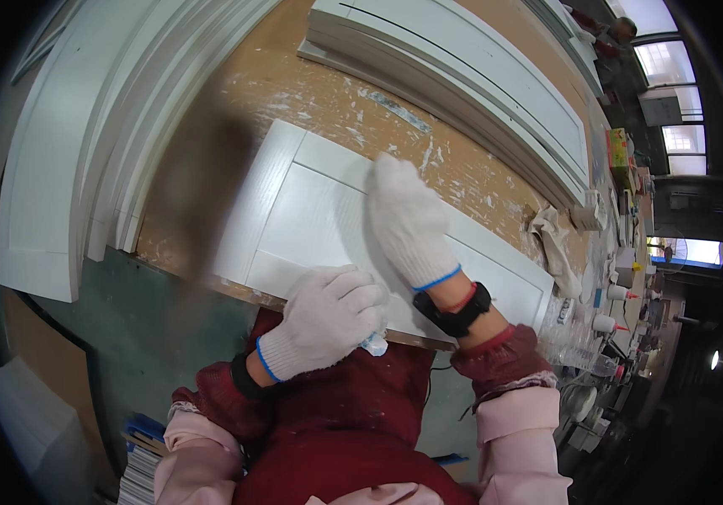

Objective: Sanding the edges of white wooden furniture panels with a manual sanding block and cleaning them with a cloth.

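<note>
One white panel [294, 227] lies flat on the worktop [328, 101]. Right hand [408, 220] rests open on the panel's middle; left hand [328, 318], at its near edge, grips a small pale object [376, 343]. Best keep the flat palm pressing evenly, the panel steady.

Your knit cotton gloves [408, 220]; smooth matt white painted panel [311, 210]; rough, paint-flecked wooden bench [336, 101]
</note>
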`<state>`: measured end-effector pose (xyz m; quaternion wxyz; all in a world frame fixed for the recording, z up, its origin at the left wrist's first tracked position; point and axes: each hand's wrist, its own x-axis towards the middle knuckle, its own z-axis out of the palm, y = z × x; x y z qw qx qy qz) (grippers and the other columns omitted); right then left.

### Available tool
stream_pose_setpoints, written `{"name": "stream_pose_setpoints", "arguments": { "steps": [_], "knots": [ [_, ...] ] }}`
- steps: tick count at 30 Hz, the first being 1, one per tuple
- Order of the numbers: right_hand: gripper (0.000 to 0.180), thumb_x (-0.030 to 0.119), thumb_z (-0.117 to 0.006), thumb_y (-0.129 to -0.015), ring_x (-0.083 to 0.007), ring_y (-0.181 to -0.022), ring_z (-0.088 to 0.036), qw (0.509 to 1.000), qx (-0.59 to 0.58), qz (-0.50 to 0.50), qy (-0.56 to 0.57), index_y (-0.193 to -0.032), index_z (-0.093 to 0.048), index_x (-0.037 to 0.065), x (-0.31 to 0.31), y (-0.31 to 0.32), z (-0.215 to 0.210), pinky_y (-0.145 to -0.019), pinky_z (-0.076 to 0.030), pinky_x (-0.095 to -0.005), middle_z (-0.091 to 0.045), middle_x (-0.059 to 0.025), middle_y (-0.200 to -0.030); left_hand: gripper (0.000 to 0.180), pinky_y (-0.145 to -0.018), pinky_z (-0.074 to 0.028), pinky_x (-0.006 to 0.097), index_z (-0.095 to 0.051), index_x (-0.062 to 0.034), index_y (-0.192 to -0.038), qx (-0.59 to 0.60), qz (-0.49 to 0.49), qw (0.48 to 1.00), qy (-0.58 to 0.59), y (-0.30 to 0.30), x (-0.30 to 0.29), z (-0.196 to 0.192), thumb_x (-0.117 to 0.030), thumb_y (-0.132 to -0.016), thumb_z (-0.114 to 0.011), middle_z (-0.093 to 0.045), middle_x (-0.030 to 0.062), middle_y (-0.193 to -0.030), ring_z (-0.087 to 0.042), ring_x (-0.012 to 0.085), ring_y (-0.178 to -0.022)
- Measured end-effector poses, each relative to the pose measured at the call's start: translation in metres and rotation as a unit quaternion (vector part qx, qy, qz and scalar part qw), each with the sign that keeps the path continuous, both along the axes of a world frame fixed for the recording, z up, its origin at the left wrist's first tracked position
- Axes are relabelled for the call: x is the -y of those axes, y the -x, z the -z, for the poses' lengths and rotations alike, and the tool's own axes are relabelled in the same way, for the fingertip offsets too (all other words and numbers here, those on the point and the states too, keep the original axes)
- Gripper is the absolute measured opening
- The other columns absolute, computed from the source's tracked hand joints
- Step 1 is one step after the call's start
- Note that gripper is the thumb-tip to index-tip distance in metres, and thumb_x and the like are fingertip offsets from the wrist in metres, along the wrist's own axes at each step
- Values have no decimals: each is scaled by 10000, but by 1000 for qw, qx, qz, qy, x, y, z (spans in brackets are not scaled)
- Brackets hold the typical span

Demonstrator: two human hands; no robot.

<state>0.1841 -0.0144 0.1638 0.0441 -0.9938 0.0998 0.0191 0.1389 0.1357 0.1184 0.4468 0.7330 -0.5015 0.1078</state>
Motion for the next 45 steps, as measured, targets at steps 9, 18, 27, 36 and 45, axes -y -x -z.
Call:
{"name": "stream_pose_setpoints", "arguments": {
  "steps": [9,18,27,36,45],
  "knots": [
    [210,193,-499,-927,-417,-947,-625,957,37,-148,-246,-1013,-571,16,-44,-61,-1,-831,-495,-493,-634,-227,-969,127,-732,-508,354,-644,-163,-753,-35,57,997,-35,-1,0,1,-199,-648,-704,-674,-2,-939,-636,206,-908],
    [296,211,-527,-917,-391,-992,-632,977,75,149,-135,-1148,-611,45,110,58,12,-864,-486,-456,-657,-218,-1063,173,-687,-516,348,-609,-110,-721,-48,52,997,4,-2,-1,0,-175,-606,-722,-657,28,-909,-639,224,-857],
    [335,216,-547,-883,-458,-1008,-613,914,59,399,54,-1149,-615,22,310,275,-4,-856,-478,-467,-652,-286,-1041,180,-658,-515,356,-587,-103,-712,-33,43,998,30,-1,9,-1,-176,-646,-737,-651,29,-900,-639,228,-863],
    [362,257,-611,-880,-335,-983,-650,914,123,375,-99,-1178,-639,53,239,232,-28,-873,-499,-375,-680,-200,-1066,254,-717,-474,371,-521,-117,-697,-7,24,998,-52,3,6,-18,-134,-647,-770,-667,31,-899,-646,251,-850],
    [277,146,-592,-902,-312,-863,-639,982,158,-46,-96,-1155,-636,41,230,127,-22,-759,-511,-390,-653,-145,-913,284,-707,-513,342,-558,-123,-686,-264,91,959,-59,37,25,-20,-102,-633,-837,-713,41,-879,-677,232,-807]
  ]
}}
